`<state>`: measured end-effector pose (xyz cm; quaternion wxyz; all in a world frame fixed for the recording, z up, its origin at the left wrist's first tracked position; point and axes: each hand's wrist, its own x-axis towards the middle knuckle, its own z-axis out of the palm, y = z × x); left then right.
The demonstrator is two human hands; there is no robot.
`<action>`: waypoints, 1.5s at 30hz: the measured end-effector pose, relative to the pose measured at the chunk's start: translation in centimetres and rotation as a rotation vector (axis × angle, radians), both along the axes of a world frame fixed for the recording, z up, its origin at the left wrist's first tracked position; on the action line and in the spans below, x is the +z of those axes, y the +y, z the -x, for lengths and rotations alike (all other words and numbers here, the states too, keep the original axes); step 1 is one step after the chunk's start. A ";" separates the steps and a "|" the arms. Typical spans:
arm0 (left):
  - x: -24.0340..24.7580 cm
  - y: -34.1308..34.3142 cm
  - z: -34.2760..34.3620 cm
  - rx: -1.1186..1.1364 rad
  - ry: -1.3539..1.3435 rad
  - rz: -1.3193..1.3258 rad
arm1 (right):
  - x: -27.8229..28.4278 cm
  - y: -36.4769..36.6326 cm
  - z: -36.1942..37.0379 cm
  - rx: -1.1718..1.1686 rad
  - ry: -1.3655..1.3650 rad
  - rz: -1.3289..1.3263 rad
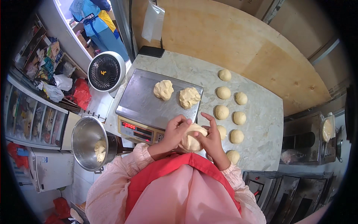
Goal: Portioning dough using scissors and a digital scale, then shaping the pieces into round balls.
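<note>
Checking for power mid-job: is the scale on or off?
The scale is on: red digits glow on its front, the side toward the person.

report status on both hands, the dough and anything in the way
Left hand holding dough, right hand thumb against it. Two rough lumps on scale. Smooth balls close by right hand, nothing seen blocking.

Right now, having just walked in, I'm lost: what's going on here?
A person is holding a piece of dough between the left hand and the right hand, close to the body, with the right index finger raised. Two rough dough lumps sit on the metal tray of the scale. To its right, smooth round dough balls are set out on the table. On the left, a steel bowl holds some more dough.
</note>
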<state>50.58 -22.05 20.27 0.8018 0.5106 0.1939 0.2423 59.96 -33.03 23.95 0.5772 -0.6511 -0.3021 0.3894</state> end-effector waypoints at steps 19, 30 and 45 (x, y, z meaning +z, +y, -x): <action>0.3 -0.4 -0.5 0.275 -0.052 0.047 | -0.6 0.8 1.4 -0.420 0.190 -0.445; 0.1 -0.8 -1.1 0.157 -0.092 0.378 | -0.5 0.1 0.9 -0.079 0.224 -0.330; 0.2 -0.2 -0.4 -0.051 -0.070 0.612 | -1.6 -0.4 1.1 0.002 -0.146 -0.139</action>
